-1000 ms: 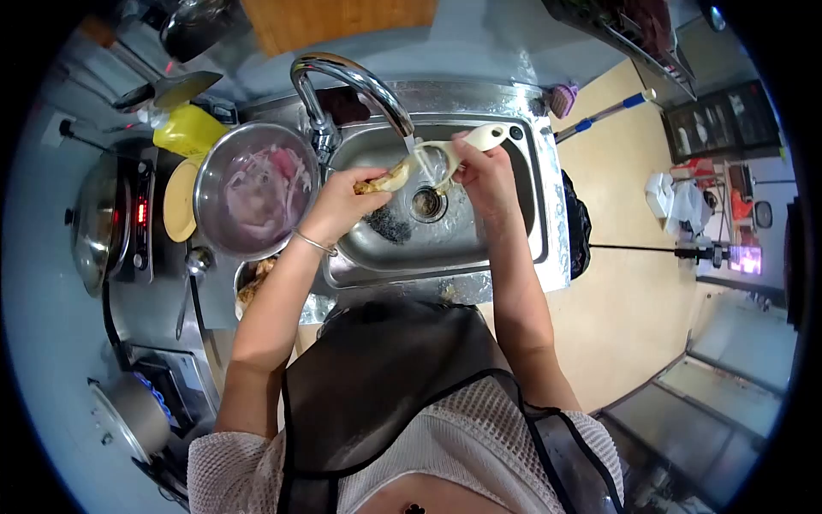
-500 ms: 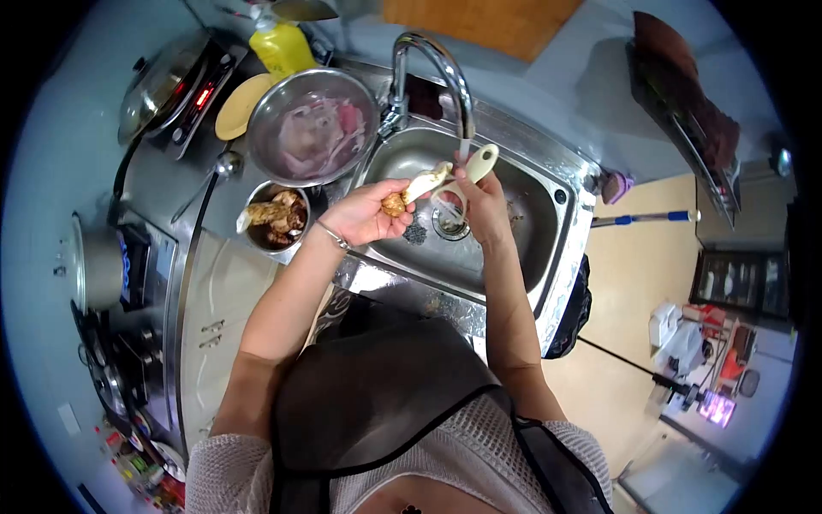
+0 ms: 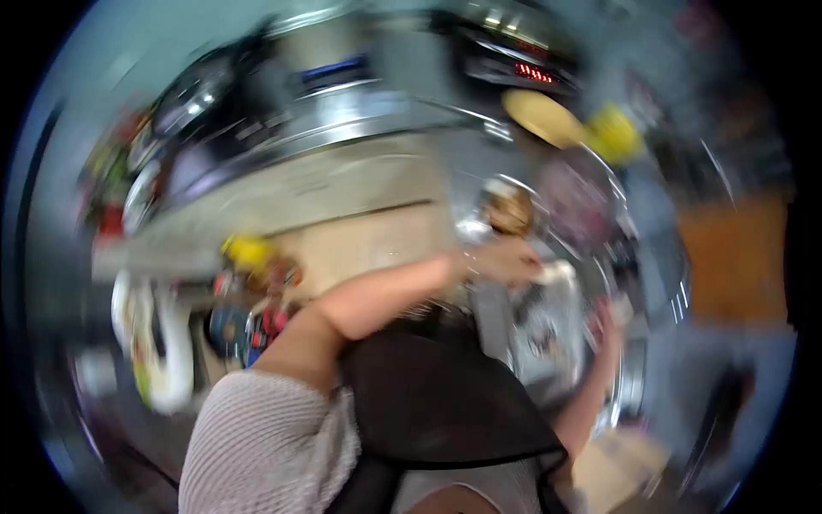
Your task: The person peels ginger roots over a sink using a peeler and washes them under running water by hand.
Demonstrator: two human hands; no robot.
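Note:
The whole head view is smeared by motion. My left hand [image 3: 507, 261] is closed at the left side of the steel sink [image 3: 572, 364], with a pale mushroom [image 3: 556, 272] jutting from its fingertips. Over the opposite side of the sink, my right hand [image 3: 606, 319] is closed around a peeler, whose pale handle [image 3: 622, 307] shows as a blur. Just beyond my left hand stands a small metal bowl holding brown mushrooms [image 3: 510, 211]. Beside it is a large steel bowl with pinkish strips [image 3: 578, 204] in it.
A yellow oval plate [image 3: 544, 118] and a yellow bottle [image 3: 613, 135] stand behind the bowls. Farther back are a cooker with a red display [image 3: 535, 74] and a large pot [image 3: 318, 43]. A wooden board [image 3: 735, 261] is at the right. Blurred items lie low at the left.
The view has swung left, bringing the stove and lower left items in. My hands are farther apart, with the mushroom and peeler no longer close together.

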